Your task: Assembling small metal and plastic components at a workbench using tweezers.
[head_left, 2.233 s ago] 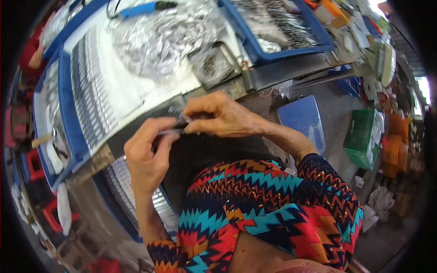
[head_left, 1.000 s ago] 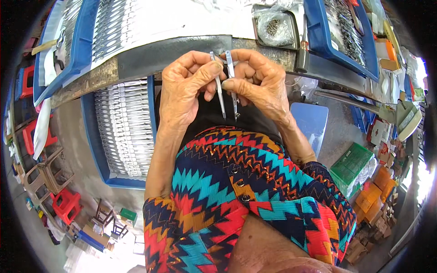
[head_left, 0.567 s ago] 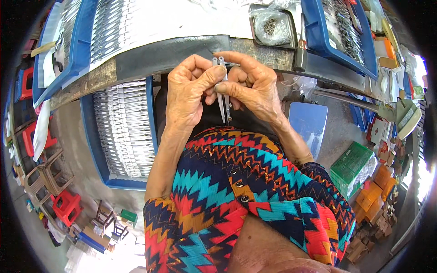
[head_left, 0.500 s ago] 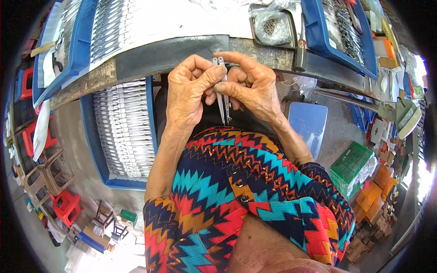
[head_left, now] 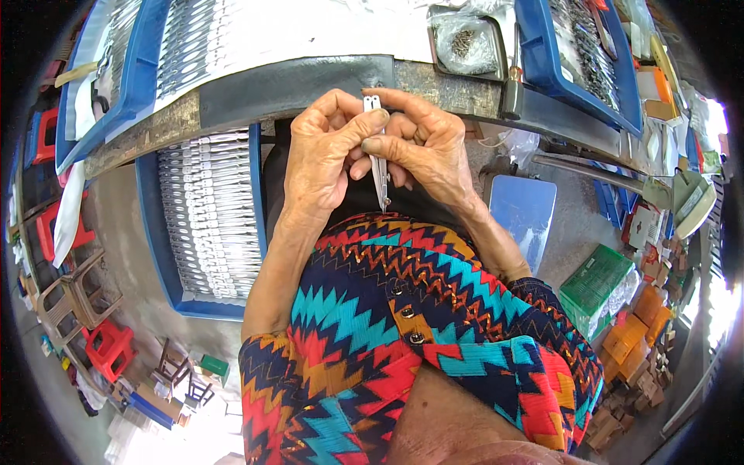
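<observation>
Between my two hands, just off the bench's front edge, is a slim silver two-legged metal piece (head_left: 379,180), upright in view with its narrow tip toward my lap. My left hand (head_left: 319,159) pinches it near the top between thumb and fingers. From the other side, my right hand (head_left: 432,147) grips it too, thumb pressed on its middle and index finger reaching its top end. The fingers cover much of its middle. A small round stud shows near the lower tip. Below the bench, left of my forearm, rows of similar silver pieces (head_left: 213,225) fill a blue tray (head_left: 213,310).
The worn bench edge (head_left: 294,89) crosses ahead of my hands. On it are a blue bin (head_left: 143,70), a black tray (head_left: 500,77) holding a plastic bag of small parts, a wooden-handled tool (head_left: 513,93) and another blue bin (head_left: 570,93). A blue-topped stool (head_left: 523,213) stands right.
The two legs of the silver piece have come together; they stood slightly apart before. Both hands keep their grip in nearly the same place.
</observation>
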`<state>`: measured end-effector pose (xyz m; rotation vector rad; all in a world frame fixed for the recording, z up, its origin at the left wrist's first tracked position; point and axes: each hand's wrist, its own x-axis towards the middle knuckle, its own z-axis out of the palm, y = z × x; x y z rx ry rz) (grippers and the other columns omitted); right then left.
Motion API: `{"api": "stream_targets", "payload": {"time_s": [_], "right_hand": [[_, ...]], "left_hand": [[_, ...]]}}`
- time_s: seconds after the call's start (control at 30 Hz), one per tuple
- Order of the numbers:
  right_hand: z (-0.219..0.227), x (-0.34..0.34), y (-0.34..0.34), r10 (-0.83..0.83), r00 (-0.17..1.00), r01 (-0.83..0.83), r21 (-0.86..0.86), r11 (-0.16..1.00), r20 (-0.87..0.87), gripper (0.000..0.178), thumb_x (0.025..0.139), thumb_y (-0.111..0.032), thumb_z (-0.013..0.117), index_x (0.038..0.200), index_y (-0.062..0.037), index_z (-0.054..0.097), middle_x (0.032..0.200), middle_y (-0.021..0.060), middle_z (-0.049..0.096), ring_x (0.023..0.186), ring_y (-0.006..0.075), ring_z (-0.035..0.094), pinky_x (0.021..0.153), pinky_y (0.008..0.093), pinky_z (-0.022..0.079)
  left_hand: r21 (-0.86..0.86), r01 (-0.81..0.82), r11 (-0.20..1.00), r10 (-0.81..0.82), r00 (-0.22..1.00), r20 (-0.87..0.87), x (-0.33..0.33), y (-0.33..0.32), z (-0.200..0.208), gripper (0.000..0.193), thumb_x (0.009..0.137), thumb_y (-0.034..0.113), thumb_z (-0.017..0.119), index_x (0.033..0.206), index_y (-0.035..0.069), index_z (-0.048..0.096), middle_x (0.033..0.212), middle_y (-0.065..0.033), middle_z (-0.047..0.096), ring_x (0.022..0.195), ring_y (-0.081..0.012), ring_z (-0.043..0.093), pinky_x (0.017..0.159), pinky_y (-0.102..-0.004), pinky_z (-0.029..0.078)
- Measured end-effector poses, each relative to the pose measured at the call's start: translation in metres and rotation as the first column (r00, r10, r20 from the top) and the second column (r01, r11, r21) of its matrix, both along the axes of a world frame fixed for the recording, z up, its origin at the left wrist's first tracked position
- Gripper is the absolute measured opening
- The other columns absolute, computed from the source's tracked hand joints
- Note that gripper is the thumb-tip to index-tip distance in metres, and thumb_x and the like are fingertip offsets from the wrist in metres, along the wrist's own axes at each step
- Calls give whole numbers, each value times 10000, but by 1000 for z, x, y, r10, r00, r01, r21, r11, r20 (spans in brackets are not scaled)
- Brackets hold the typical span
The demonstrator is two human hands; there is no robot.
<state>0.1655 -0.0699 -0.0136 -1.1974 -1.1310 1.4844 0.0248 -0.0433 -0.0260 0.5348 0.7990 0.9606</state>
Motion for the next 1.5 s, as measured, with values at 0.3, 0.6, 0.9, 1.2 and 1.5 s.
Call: {"api": "stream_targets", "payload": {"time_s": [0.3, 0.6, 0.9, 1.2, 1.5], "right_hand": [[-5, -2, -4, 4, 1000, -3, 34, 999, -19, 464, 792, -45, 668, 1220, 19, 499, 532, -4, 527, 412, 44, 484, 343, 178, 350], [-6, 3, -1, 27, 999, -24, 63, 998, -36, 402, 845, -82, 624, 1222, 6, 514, 566, 10, 538, 437, 52, 491, 374, 184, 373], [-18, 18, 14, 95, 986, -88, 61, 994, -139, 274, 899, -197, 573, 1097, -16, 628, 646, 16, 562, 514, 45, 433, 449, 177, 331], [-18, 26, 21, 175, 946, -138, 147, 979, -272, 250, 815, -197, 670, 939, 18, 643, 639, -28, 513, 528, 32, 378, 463, 168, 271], [-16, 26, 19, 133, 906, -74, 160, 984, -401, 319, 807, -202, 681, 964, 66, 608, 706, -2, 545, 539, 33, 376, 472, 165, 274]], "left_hand": [[91, 26, 996, -20, 997, -71, -3, 2, 2, 144, 784, 41, 668, 696, 3, 561, 578, -22, 525, 438, -27, 414, 328, -156, 306], [68, 79, 995, -82, 996, 32, -9, 9, -1, 145, 766, 24, 682, 690, -3, 561, 570, -22, 522, 433, -19, 390, 338, -153, 260], [32, 216, 976, -216, 976, -12, -11, 11, 4, 129, 743, 25, 706, 705, 2, 584, 552, -7, 503, 422, -10, 375, 338, -155, 243], [-48, 357, 933, -358, 934, -2, -9, 15, 6, 158, 731, 60, 729, 699, 12, 582, 538, 24, 469, 411, -8, 369, 336, -151, 233], [104, 308, 946, -298, 950, -96, -5, 1, 18, 144, 776, 91, 704, 794, 21, 580, 634, 15, 534, 451, 7, 379, 357, -136, 261]]}}
